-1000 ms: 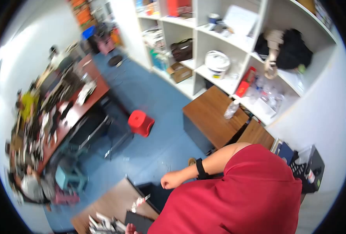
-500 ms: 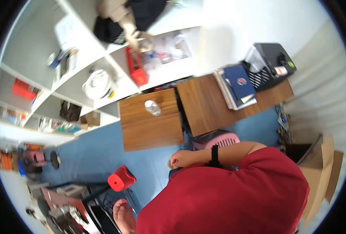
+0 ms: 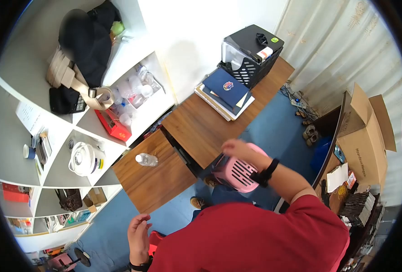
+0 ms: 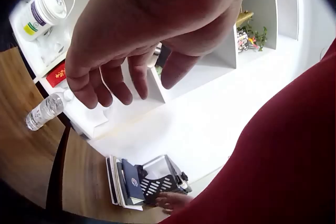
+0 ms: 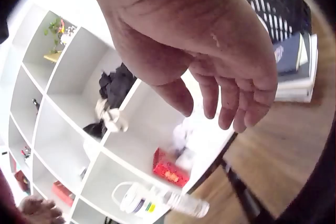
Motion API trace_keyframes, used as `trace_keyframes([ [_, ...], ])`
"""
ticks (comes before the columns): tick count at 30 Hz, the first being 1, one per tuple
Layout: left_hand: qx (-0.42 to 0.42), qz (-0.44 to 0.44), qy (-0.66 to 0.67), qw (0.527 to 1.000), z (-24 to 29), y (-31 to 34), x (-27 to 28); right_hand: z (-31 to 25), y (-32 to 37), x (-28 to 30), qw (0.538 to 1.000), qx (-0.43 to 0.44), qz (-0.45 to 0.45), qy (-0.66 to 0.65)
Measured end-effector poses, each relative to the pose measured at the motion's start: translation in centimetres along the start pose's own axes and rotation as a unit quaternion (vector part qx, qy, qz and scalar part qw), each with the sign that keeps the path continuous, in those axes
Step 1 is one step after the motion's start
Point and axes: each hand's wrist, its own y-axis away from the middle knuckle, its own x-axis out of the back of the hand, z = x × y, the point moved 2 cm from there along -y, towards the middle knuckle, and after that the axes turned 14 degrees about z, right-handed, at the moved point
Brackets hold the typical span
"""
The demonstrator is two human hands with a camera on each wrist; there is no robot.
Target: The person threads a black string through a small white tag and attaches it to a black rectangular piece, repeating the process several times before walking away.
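I see my right hand (image 3: 234, 147) raised above a pink slatted plastic stool (image 3: 237, 173), at the near edge of a wooden table (image 3: 201, 131). Its fingers hang relaxed and hold nothing, which the right wrist view confirms for the right hand (image 5: 220, 109). My left hand (image 3: 139, 233) floats low beside my red shirt, fingers loosely curved and empty. The left wrist view shows the left hand (image 4: 131, 85) the same way. A clear water bottle (image 3: 146, 159) lies on a second, lower wooden table (image 3: 155, 186).
A stack of books (image 3: 226, 88) and a black crate (image 3: 250, 50) sit on the far table. White shelving (image 3: 51, 177) holds a rice cooker (image 3: 85, 158), bags and a red box. An open cardboard box (image 3: 366, 136) stands at right. The floor is blue.
The head view has swung round to the tables and curtain. My right hand went from a fist near my chest to relaxed above the pink stool. My left hand came into view.
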Motion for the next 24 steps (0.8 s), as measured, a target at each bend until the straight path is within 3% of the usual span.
trace_keyframes([
  [3,0.016,-0.018,-0.037,0.999,0.7,-1.2,-2.2,-1.7,-7.6,10.2,0.979,-0.047,0.186,0.072],
  [4,0.02,-0.019,-0.056,0.998,1.1,-1.5,-3.0,2.2,-12.2,13.6,0.954,0.086,0.27,0.095],
  [5,0.026,-0.018,-0.076,0.997,1.4,-1.7,-3.7,0.7,-14.5,17.1,0.934,0.087,0.333,0.096],
  [8,0.025,-0.003,-0.099,0.995,1.4,-2.9,-5.2,-2.1,-21.9,24.6,0.864,0.039,0.431,0.257],
  [11,0.029,0.021,-0.167,0.985,0.4,-4.7,-5.1,-2.5,-28.3,29.0,0.82,-0.04,0.465,0.331],
  [13,0.025,0.046,-0.217,0.975,-0.1,-5.3,-4.5,-1.7,-32.7,31.1,0.805,-0.035,0.473,0.356],
  [18,0.069,0.125,-0.311,0.94,0.0,-4.8,-3.7,-0.9,-41.2,33.2,0.809,-0.057,0.462,0.359],
  [19,0.094,0.147,-0.296,0.939,-0.1,-4.5,-3.4,2.2,-42.3,35.4,0.821,-0.092,0.456,0.332],
  [21,0.141,0.187,-0.261,0.937,-0.5,-3.5,-1.8,2.3,-43.4,35.8,0.825,-0.138,0.417,0.357],
  [23,0.182,0.175,-0.215,0.943,-3.7,-4.6,2.2,3.5,-45.4,36.8,0.839,-0.123,0.375,0.375],
  [24,0.195,0.168,-0.195,0.947,-4.8,-4.1,3.3,2.1,-47.5,34.4,0.849,-0.105,0.362,0.372],
])
